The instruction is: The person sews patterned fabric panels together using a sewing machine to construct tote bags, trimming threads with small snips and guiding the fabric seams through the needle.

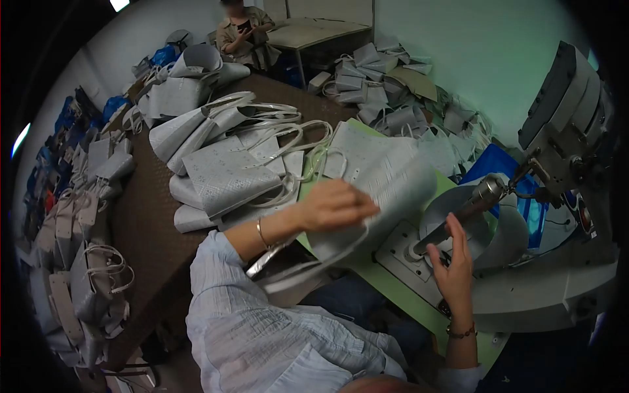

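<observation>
My left hand (337, 205) has its fingers curled together at a grey patterned handbag (400, 180), which is smeared by motion. The exact grip is partly hidden. A pale strap (321, 265) loops below that hand, and a shiny silver object (265, 261) that I cannot make out shows under the wrist. My right hand (453, 265) is raised with fingers apart and holds nothing. It is beside the metal post (458, 219) of a machine (557, 124). Behind the post is a curved grey bag piece (481, 242).
Grey handbags (229, 173) lie piled on the brown table (151, 203) at left. More bags (98, 275) line the left side, and others (386, 85) are heaped at the back. A green board (367, 272) lies under the machine base. A person (246, 33) is at the far end.
</observation>
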Demonstrator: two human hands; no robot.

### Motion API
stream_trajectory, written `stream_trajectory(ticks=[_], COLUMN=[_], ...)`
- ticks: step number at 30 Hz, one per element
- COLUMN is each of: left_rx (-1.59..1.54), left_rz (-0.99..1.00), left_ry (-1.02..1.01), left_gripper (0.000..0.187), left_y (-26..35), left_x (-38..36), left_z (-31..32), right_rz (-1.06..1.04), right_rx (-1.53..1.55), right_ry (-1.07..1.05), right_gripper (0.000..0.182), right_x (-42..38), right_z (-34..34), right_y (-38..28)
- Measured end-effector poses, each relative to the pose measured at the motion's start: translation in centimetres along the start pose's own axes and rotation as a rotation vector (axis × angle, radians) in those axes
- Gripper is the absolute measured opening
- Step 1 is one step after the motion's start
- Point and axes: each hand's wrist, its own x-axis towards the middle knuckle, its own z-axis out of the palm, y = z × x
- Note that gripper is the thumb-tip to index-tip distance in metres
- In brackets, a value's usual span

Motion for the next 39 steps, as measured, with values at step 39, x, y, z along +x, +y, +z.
stream_trajectory(ticks=[39], left_rx=[-1.17], left_rz=[-0.572], left_ry=[-0.803], left_gripper=[0.035], left_y=[0.6], left_x=[15.3], left_z=[5.4], right_rz=[0.568], right_rx=[0.647], right_ry=[-0.038], right_gripper=[0.021], right_x=[-4.4], right_z=[-6.4], right_y=[1.6])
